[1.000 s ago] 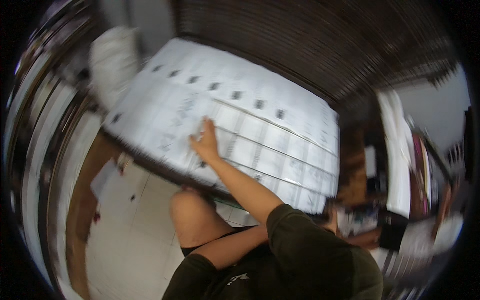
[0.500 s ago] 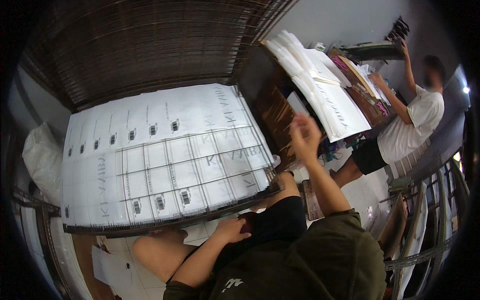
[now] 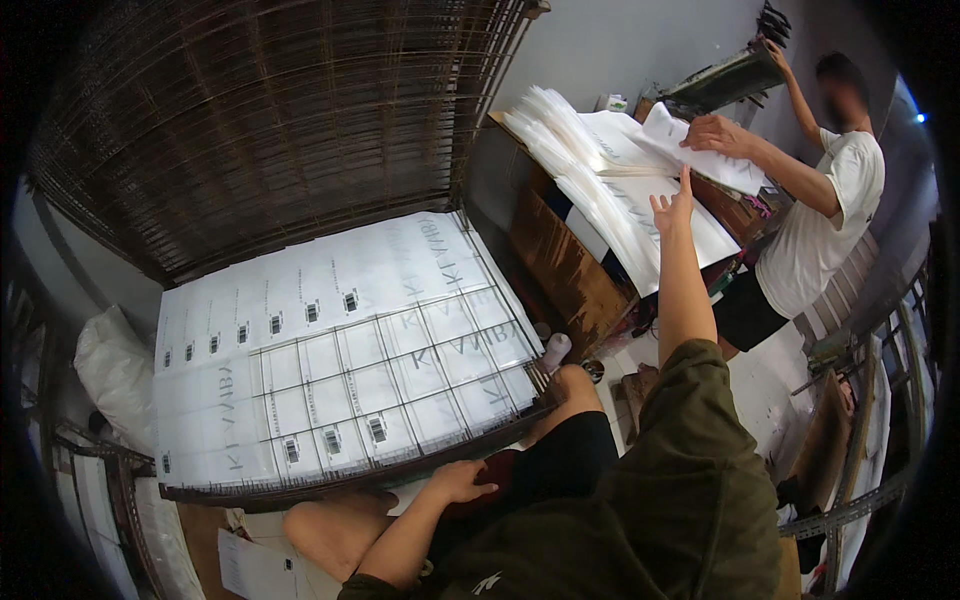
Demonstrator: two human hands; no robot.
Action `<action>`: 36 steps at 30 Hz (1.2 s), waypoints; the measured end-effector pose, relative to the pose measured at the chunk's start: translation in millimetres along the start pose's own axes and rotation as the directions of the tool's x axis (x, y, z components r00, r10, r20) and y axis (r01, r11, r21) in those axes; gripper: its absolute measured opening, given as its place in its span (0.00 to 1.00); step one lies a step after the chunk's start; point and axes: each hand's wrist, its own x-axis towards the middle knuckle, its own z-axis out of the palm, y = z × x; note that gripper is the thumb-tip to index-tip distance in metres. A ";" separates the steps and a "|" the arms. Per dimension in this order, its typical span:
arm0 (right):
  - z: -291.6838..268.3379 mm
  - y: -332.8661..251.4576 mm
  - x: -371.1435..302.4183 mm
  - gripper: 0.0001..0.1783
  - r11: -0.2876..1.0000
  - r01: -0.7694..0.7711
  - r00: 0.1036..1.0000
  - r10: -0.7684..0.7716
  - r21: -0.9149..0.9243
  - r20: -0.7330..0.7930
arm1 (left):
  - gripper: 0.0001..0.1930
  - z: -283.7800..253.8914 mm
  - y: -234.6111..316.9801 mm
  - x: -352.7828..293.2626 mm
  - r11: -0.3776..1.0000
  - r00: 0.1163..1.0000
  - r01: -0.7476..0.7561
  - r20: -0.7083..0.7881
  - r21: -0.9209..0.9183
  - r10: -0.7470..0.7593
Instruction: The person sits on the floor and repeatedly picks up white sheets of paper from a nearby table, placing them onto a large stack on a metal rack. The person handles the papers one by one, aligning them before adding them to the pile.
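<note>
Head view: two bare hands of one person, plus one co-worker in a white short-sleeved shirt and black shorts (image 3: 822, 230); the right hand (image 3: 672, 210) reaches up and out, its grip apart with fingers spread, just below one thin white flexible sheet (image 3: 735, 173); whether they touch I cannot tell; that sheet is gripped by one co-worker's hand (image 3: 718, 136) above a brown wooden table (image 3: 560, 245); the co-worker's second hand is at the edge of one dark green rectangular panel (image 3: 718, 83), tilted up; on the table lies one heap of thin white sheets (image 3: 565, 150), fanned at its left, too many to count.

The left hand (image 3: 460, 483) is by the lap; whether its grip is apart or together I cannot tell.

At left stands one dark brown metal wire rack (image 3: 290, 130); white printed sheets (image 3: 340, 275) cover its lowest level, bearing seven small dark blocks in a row, three nearer, and one at the near-left corner; left of them sits one bulging white sack (image 3: 112, 365).
</note>
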 end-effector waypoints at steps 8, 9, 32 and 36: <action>45.1 57.1 48.0 0.16 0.887 0.349 0.870 -0.426 -0.302 -0.249 | 0.30 -4.8 -5.7 -11.7 0.999 0.996 0.044 -0.082 -0.022 -0.046; 41.1 41.1 71.4 0.13 0.827 0.459 0.854 -0.512 -0.326 -0.096 | 0.30 -3.3 -3.6 -8.2 1.000 0.997 0.021 -0.076 -0.009 -0.022; 274.2 18.5 -485.7 0.38 0.890 0.408 -0.491 0.401 -0.203 0.773 | 0.32 11.6 -7.1 -4.6 0.988 0.999 0.005 -0.048 0.157 0.003; 282.6 24.3 -519.3 0.39 0.928 0.355 -0.588 0.319 -0.117 0.743 | 0.30 10.3 -4.8 -6.0 0.997 1.000 0.008 -0.021 0.081 -0.007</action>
